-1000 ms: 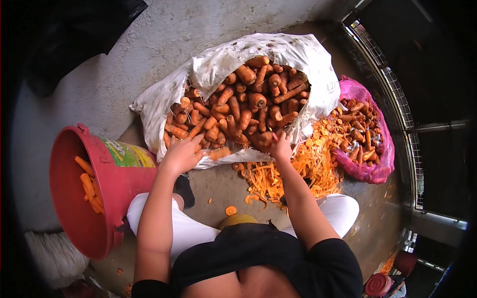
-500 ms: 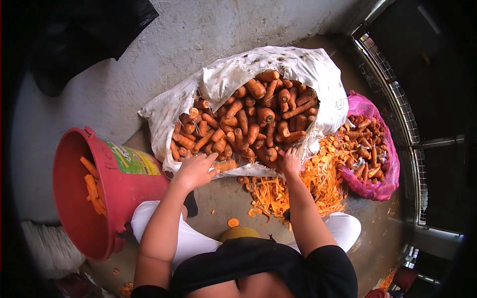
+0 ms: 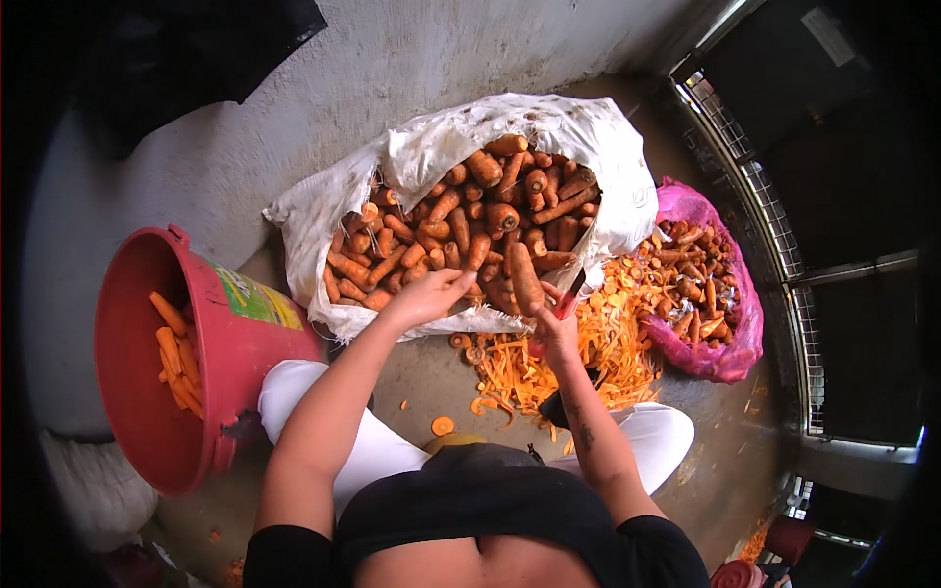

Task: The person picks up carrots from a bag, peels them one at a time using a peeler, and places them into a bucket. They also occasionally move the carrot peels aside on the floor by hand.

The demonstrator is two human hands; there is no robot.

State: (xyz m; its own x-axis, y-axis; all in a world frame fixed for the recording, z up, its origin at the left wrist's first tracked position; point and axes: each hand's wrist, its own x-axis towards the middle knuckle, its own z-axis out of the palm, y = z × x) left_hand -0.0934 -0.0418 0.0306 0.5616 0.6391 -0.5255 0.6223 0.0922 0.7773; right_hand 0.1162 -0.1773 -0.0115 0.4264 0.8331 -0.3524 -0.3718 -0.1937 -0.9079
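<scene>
Over the front edge of the white sack [image 3: 627, 147], my right hand [image 3: 557, 331] grips an unpeeled carrot [image 3: 525, 279], which points up and away from me. The same hand also holds a small red-handled tool [image 3: 566, 307] with a dark end; whether it is a peeler or a knife I cannot tell. My left hand [image 3: 431, 299] is to the left of that carrot, fingers stretched out toward it, with nothing visible in them. Behind both hands, the sack's torn opening shows a heap of unpeeled carrots [image 3: 431, 230].
A tilted red bucket [image 3: 250, 367] with peeled carrots [image 3: 176, 358] stands at my left. Orange peelings and slices [image 3: 613, 348] lie heaped on the floor beside the sack. Farther right is a pink bag [image 3: 745, 333] of carrot pieces. A grey wall [image 3: 431, 49] rises behind.
My right hand has risen from the sack's edge and now holds a carrot and the red-handled tool. My left hand has moved right, off the sack's front edge. The view has shifted slightly.
</scene>
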